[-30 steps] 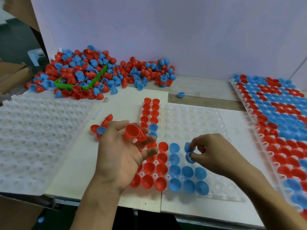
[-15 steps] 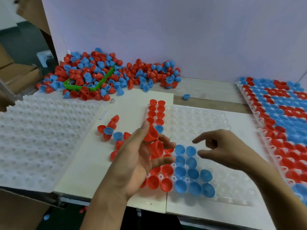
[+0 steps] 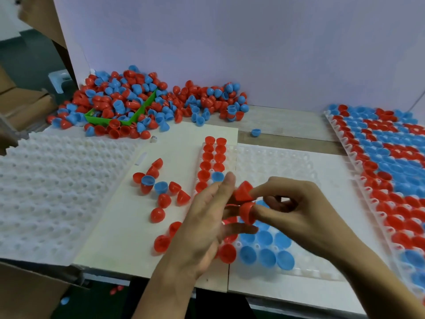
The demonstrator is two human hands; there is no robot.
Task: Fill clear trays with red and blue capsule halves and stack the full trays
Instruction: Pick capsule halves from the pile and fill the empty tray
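A clear tray (image 3: 287,166) lies in front of me, with red halves down its left columns and a patch of blue halves (image 3: 266,256) at its near edge. My left hand (image 3: 202,229) hovers over the tray's near left part with two red capsule halves at its fingertips. My right hand (image 3: 296,212) has reached across and pinches the upper red half (image 3: 243,191) between thumb and forefinger; the lower red half (image 3: 247,211) sits between both hands' fingers. Loose red and blue halves (image 3: 158,187) lie on the white board left of the tray.
A big heap of red and blue halves (image 3: 138,102) with a green bin (image 3: 128,118) lies at the back left. Empty white trays (image 3: 57,187) are stacked at the left. A filled tray (image 3: 391,180) sits at the right. One blue half (image 3: 255,132) lies alone.
My right hand set down a blue half, opened, then moved left to my left hand and closed on a red half there. My left hand shifted right over the tray.
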